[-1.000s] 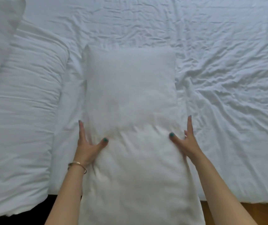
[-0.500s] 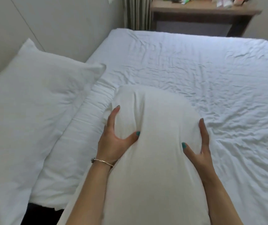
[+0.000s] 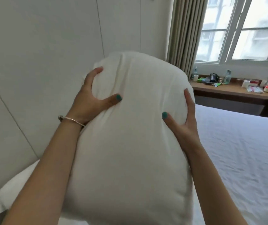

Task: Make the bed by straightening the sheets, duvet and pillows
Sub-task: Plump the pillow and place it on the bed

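Two hands, left (image 3: 87, 101) and right (image 3: 184, 125), fingers spread, gripping one pillow (image 3: 130, 143); seemingly a second pillow (image 3: 16, 189) behind.

Both arms reach forward and up. The left hand (image 3: 87, 98) and right hand (image 3: 184, 125) grip opposite sides of the pillow (image 3: 130, 135), fingers (image 3: 188, 101) spread, thumbs pressing its front.

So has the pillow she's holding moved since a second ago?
Yes. The pillow, gripped by the left hand and right hand, has risen off the bed sheet.
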A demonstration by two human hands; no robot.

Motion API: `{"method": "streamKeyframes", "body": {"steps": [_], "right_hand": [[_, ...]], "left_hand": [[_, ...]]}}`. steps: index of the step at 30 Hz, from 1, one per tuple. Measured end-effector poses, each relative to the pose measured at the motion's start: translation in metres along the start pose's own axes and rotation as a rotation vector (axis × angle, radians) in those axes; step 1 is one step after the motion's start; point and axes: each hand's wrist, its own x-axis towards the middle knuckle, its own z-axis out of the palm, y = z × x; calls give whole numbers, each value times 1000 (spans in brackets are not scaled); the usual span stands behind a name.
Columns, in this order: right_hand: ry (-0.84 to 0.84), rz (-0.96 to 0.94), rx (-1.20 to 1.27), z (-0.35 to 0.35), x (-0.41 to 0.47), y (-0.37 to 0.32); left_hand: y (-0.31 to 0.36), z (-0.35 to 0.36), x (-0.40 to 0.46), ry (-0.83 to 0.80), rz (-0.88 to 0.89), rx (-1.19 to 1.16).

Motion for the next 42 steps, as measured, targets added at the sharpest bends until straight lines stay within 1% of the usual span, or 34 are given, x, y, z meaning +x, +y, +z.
{"method": "streamKeyframes", "body": {"steps": [2, 4, 5, 7, 9, 11, 13, 14, 15, 17, 19, 20, 21, 22, 23, 24, 26, 28, 29, 31, 33, 37, 42], "right_hand": [[-22, 27, 53, 50, 15, -7], [-34, 77, 118, 99, 23, -1], [-36, 114, 130, 124, 25, 5], [-73, 258, 69, 173, 23, 32], [-181, 495, -19, 222, 9, 68], [-281, 708, -112, 259, -15, 108], [-288, 814, -190, 270, -36, 143], [-274, 845, -196, 269, -39, 154], [-281, 860, -204, 265, -38, 162], [-340, 844, -260, 259, -27, 171], [-371, 857, -362, 258, -17, 172], [-351, 854, -447, 259, -14, 170], [-304, 810, -543, 261, -10, 167], [-246, 720, -618, 263, -4, 163], [-197, 601, -652, 265, 6, 160], [-178, 476, -663, 269, 19, 158], [-241, 279, -734, 281, 57, 159], [-372, 134, -897, 295, 97, 170], [-439, 89, -987, 300, 113, 182], [-559, 82, -1125, 309, 127, 213], [-621, 108, -1185, 315, 120, 245], [-608, 114, -1243, 323, 100, 285], [-613, 128, -1269, 329, 92, 304]], "left_hand": [[-12, -52, 30, -10, 17, 43], [-35, -97, 57, -68, -1, 88], [-53, -114, 68, -102, -28, 125], [-108, -138, 85, -174, -165, 260], [-179, -143, 86, -289, -385, 429], [-247, -131, 68, -417, -565, 533], [-296, -108, 46, -426, -720, 497], [-311, -97, 37, -398, -760, 469], [-319, -86, 31, -371, -763, 459], [-322, -78, 31, -351, -763, 495], [-323, -78, 35, -367, -762, 574], [-321, -78, 37, -387, -765, 655], [-320, -76, 39, -397, -756, 767], [-312, -72, 43, -393, -735, 888], [-302, -67, 46, -365, -711, 957], [-290, -60, 48, -332, -686, 964], [-279, -44, 44, -324, -652, 903], [-290, -32, 31, -345, -635, 913], [-300, -29, 23, -331, -632, 934], [-324, -24, 13, -272, -618, 955], [-341, -17, 4, -249, -589, 991], [-375, 1, -12, -233, -577, 1030], [-394, 8, -17, -245, -599, 1015]]}}
